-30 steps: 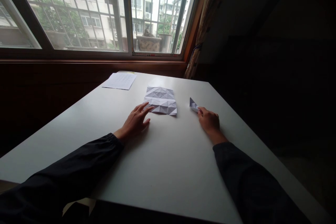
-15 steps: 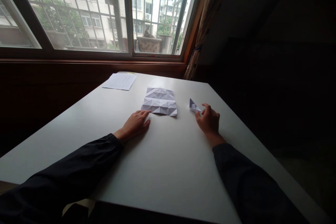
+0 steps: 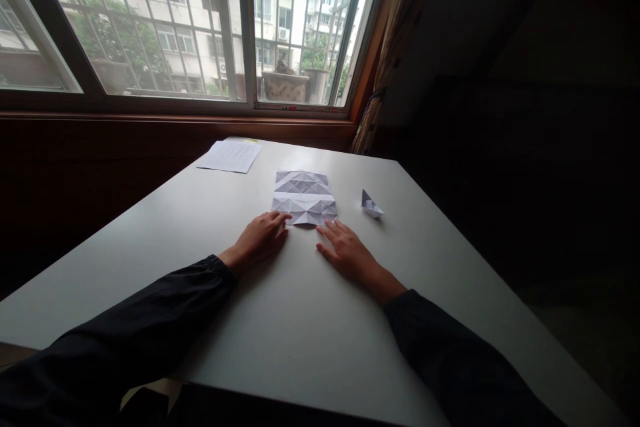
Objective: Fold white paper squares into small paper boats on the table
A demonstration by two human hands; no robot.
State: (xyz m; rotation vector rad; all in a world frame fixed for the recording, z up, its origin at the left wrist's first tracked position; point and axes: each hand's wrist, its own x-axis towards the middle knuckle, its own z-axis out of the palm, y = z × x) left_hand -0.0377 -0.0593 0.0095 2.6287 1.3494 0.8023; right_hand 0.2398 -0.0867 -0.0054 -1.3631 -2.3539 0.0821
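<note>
A creased white sheet of paper lies flat in the middle of the white table. My left hand rests palm down with its fingertips touching the sheet's near left corner. My right hand lies flat and open, its fingertips at the sheet's near right corner. A small folded paper boat stands on the table to the right of the sheet, with no hand on it.
A printed sheet lies at the table's far left edge, near the dark wooden window sill. A barred window fills the wall behind. A tied curtain hangs at the far right corner. The room to the right is dark.
My right hand let go of the paper boat and moved left to the creased sheet's near right corner. My left hand settled flat at the near left corner. The sheet shifted slightly.
</note>
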